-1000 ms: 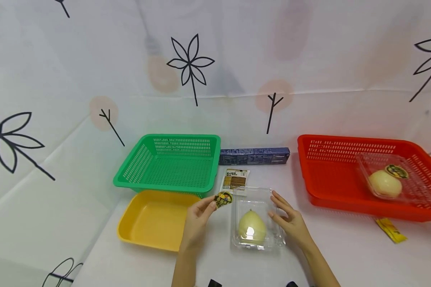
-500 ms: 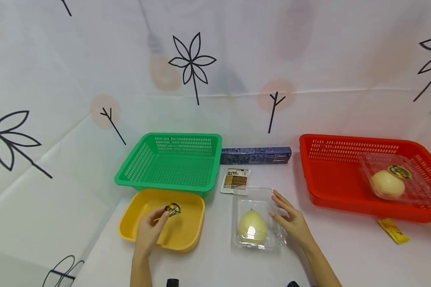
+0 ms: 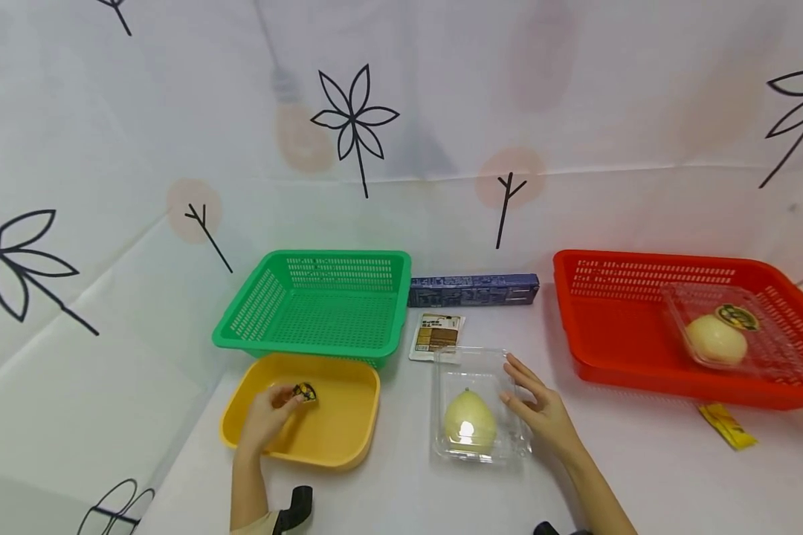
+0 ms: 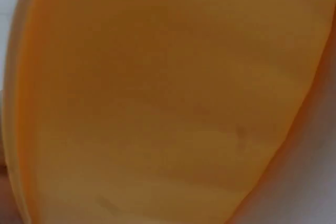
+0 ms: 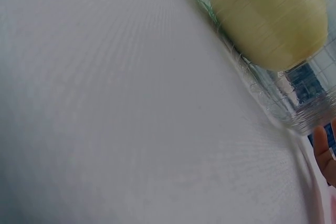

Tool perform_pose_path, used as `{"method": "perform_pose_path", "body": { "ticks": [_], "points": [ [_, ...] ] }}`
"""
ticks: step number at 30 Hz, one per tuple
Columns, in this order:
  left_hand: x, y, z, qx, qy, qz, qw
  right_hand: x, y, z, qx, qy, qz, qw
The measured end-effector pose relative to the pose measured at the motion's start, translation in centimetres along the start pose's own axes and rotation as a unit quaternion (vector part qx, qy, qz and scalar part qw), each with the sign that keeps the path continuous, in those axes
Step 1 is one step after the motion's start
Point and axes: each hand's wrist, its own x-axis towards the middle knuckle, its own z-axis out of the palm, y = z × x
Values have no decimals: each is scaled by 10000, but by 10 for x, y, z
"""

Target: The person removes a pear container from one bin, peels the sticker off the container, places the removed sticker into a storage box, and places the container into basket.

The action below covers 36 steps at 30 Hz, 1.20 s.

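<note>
Near the table's [image 3: 428, 494] left edge, the left hand [image 3: 265, 417] pinches a round label [image 3: 305, 392] over the yellow basin [image 3: 341, 427]. Farther from this edge, the right hand [image 3: 542, 417], fingers extended, touches the clear fruit box [image 3: 453, 386].

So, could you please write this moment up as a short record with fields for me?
Left hand: the left hand pinches a black-and-yellow sticker over the yellow tub
Right hand: the right hand is at the right side of the clear box, fingers spread
Clear box contents: one pale green fruit
Red basket: the red basket holds another boxed fruit, stickered
Behind the tub: green basket
Between the baskets: long blue box, brown-and-white packet
Right front: yellow packet
</note>
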Motion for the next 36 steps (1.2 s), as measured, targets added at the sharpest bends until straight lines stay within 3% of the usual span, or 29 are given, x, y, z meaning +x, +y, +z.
{"method": "perform_pose_path", "body": {
  "ticks": [6,10,14,28,36],
  "points": [
    [4,-8,-5,292,-460,-259,9982,0,-1,1,-8,-25,-4,10000],
    [8,-9,-7,250,-893,-459,9946,1,-1,1,12,-20,-38,10000],
    [11,-10,-8,172,-1104,-572,9921,1,0,1,59,-29,-72,10000],
    [18,-15,-9,495,-1227,-790,9881,0,-1,1,-11,-36,-8,10000],
    [20,-19,-5,169,-1172,-783,9899,0,-2,0,-26,-24,37,10000]
  ]
}}
